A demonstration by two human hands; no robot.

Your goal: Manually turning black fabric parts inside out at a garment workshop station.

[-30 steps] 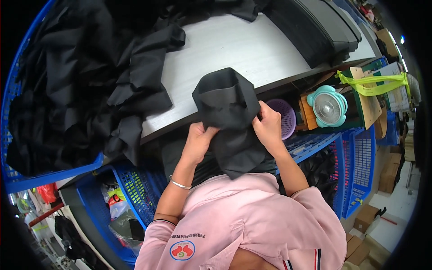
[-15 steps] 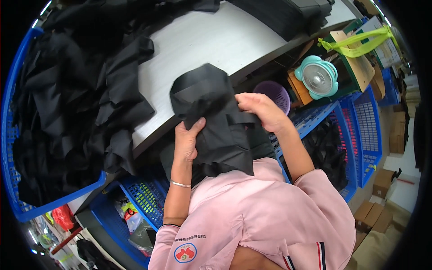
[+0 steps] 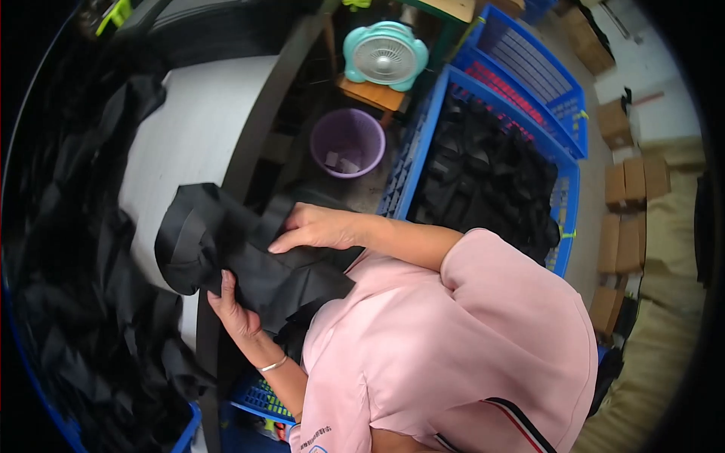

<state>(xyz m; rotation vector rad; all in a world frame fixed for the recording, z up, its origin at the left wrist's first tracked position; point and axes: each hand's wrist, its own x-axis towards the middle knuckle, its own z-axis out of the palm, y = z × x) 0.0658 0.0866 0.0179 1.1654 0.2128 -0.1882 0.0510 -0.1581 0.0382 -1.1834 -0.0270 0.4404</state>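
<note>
A black fabric bag (image 3: 276,279), with a rounded open end and a strap-like loop, lies between my two hands in front of my body. My left hand (image 3: 236,308) grips its lower edge near the open end, thumb on top and fingers mostly hidden beneath the cloth. On the upper side, my right hand (image 3: 321,226) is closed at the loop; its thumb lies along the bag while the cloth partly covers the fingertips. The bag's near end rests against my pink shirt.
A heap of black fabric pieces (image 3: 83,302) covers much of the white table (image 3: 204,113) at left. Beyond my right arm stand a purple bin (image 3: 325,128), a teal fan (image 3: 385,59) and a blue crate (image 3: 570,181) of black pieces. Cardboard boxes (image 3: 627,181) sit far right.
My view has turned to the right, bringing the crate and purple bin nearer the middle. Both hands remain on the bag, and the right hand now reaches further across it.
</note>
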